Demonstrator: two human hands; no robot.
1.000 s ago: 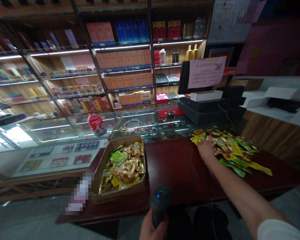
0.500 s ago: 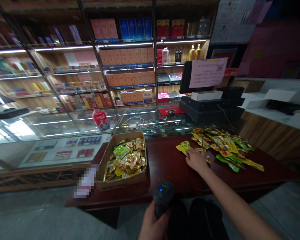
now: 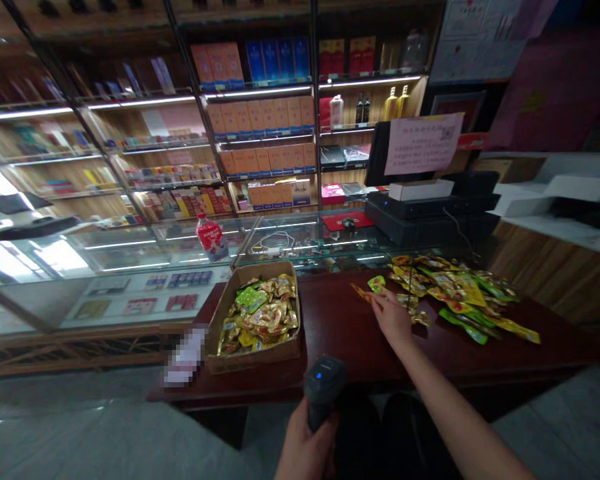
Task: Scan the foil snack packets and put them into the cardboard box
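Observation:
My left hand is wrapped round the handle of a dark barcode scanner, which shows a small blue light on top. Over the dark red table, my right hand pinches a small yellow-orange snack packet by its edge. A green packet lies just beyond those fingers. To the right of the hand spreads a heap of yellow, gold and green snack packets. On the left, an open cardboard box holds many gold packets with a green one on top.
Behind the table stands a glass counter bearing a red bottle, a white cable and a mouse. A monitor with a pink paper sign is at the back right. Shelves of boxes line the wall.
My right hand has lifted the yellow-orange packet from beside the green one, turning it edge-on. The view has shifted slightly left. My left hand still holds the scanner.

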